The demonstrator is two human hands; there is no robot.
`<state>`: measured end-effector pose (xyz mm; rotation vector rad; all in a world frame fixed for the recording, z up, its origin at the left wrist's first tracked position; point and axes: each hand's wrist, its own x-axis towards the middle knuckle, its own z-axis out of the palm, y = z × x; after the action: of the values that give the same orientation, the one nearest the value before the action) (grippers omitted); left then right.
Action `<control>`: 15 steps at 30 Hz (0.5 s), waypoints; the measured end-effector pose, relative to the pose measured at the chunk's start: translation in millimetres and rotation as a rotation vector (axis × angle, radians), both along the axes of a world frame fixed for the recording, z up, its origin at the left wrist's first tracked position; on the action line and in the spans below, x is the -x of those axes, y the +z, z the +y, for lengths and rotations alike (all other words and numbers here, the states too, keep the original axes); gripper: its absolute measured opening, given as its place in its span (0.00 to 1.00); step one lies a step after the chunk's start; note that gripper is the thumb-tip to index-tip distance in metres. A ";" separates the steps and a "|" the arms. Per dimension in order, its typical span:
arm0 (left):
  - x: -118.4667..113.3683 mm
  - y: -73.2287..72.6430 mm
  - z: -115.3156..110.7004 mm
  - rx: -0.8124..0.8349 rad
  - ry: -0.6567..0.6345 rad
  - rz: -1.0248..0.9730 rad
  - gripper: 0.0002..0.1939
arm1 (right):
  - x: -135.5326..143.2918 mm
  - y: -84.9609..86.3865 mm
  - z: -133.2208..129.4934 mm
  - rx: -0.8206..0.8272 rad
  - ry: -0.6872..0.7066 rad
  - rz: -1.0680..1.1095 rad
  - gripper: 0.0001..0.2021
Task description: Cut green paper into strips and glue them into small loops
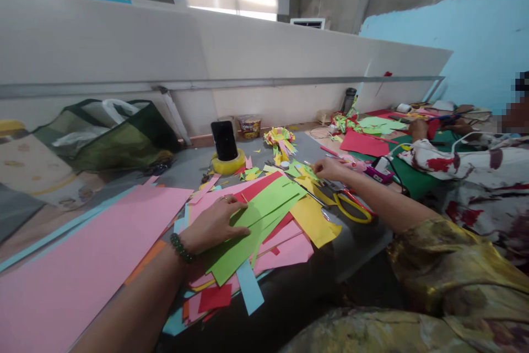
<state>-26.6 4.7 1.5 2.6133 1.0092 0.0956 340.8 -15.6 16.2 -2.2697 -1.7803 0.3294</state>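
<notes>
My left hand (219,222) rests with its fingers apart on a green paper sheet (258,215), which lies on a pile of pink, red and blue paper. Reaching to the back right, my right hand (329,169) has its fingers pressed together over small green and yellow scraps (308,172); what they hold, if anything, is too small to make out. Below it lie yellow-handled scissors (353,208), beside a yellow paper piece (314,220).
A phone (224,141) leans upright at a yellow tape roll (229,162). Behind are a paper flower bundle (280,138) and a cup (249,126). Large pink sheets (103,248) and a green bag (111,135) are left. Another person's hand (419,130) works at right.
</notes>
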 end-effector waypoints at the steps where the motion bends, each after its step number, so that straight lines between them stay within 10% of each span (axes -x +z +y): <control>1: -0.2 0.5 -0.3 0.000 0.001 0.009 0.33 | -2.0 2.9 2.3 0.002 -0.024 0.002 0.05; 15: -0.4 3.3 -1.4 -0.020 -0.020 0.035 0.33 | 9.2 6.0 16.6 0.057 -0.143 0.002 0.09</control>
<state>-26.2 3.3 4.9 2.6512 0.9985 0.0562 331.6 1.0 22.2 -2.4187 -1.6164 0.3601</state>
